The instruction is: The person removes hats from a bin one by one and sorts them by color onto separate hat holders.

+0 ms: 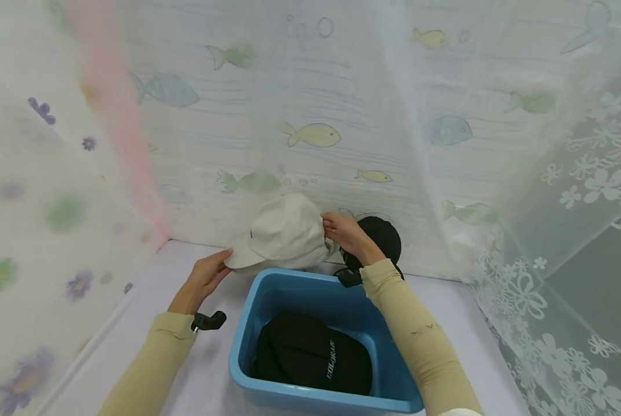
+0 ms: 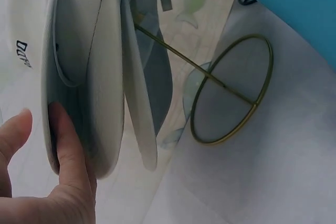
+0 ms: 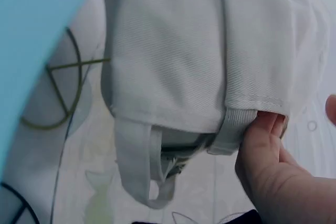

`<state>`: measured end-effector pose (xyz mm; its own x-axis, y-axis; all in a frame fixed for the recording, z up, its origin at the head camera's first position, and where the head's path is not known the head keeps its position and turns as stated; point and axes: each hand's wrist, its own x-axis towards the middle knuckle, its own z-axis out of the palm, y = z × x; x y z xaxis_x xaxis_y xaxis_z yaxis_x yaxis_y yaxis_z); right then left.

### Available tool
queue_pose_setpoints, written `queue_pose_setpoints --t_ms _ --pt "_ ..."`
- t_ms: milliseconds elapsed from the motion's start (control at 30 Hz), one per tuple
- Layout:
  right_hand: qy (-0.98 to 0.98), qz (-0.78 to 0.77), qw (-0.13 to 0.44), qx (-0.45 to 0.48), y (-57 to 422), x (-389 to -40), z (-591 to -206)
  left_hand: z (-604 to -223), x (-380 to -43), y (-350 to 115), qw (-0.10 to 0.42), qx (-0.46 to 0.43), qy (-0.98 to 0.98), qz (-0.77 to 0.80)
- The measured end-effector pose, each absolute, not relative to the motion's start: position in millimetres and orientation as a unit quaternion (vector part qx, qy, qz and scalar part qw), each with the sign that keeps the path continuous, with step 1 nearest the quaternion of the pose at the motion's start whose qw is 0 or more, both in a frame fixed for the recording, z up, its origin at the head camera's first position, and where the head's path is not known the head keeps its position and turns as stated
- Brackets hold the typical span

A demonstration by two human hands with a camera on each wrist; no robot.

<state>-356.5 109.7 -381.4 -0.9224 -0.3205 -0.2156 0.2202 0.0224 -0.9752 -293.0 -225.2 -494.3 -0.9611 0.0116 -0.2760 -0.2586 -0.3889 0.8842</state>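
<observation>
Beside the back curtain, a white cap (image 1: 286, 231) sits with its brim to the left. My left hand (image 1: 206, 277) is at that brim; in the left wrist view its fingers (image 2: 68, 150) reach under the brim, with the thumb on the outer side. At the cap's back edge is my right hand (image 1: 345, 234), its fingers (image 3: 262, 140) tucked under the rear opening, thumb apart. More pale brims (image 2: 107, 103) lie layered under the first, above a brass wire stand (image 2: 231, 85). To the right of the white cap, a black cap (image 1: 383, 240) is partly hidden by my right wrist.
A blue plastic bin (image 1: 242, 341) stands in front of the caps, between my forearms. Inside it lies a black cap (image 1: 310, 352) with white lettering. White cloth covers the table (image 1: 196, 375), and curtains (image 1: 310, 86) printed with fish and flowers hang around it.
</observation>
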Motion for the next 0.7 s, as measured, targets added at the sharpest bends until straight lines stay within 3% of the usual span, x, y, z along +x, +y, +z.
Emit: queue_pose_setpoints --t_ms 200,467,700 --pt "0.687 -0.695 0.206 -0.053 105.0 -363.3 -381.4 -491.7 -300.7 -218.9 0.072 -0.116 0.593 0.793" --pt "0.787 -0.594 0.151 -0.072 102.7 -352.9 -384.1 -486.5 -303.3 -222.1 0.003 -0.095 0.65 0.754" --pt "0.827 -0.532 0.155 -0.099 106.0 -344.5 -389.1 -478.7 -302.9 -224.2 -0.032 -0.07 0.687 0.723"
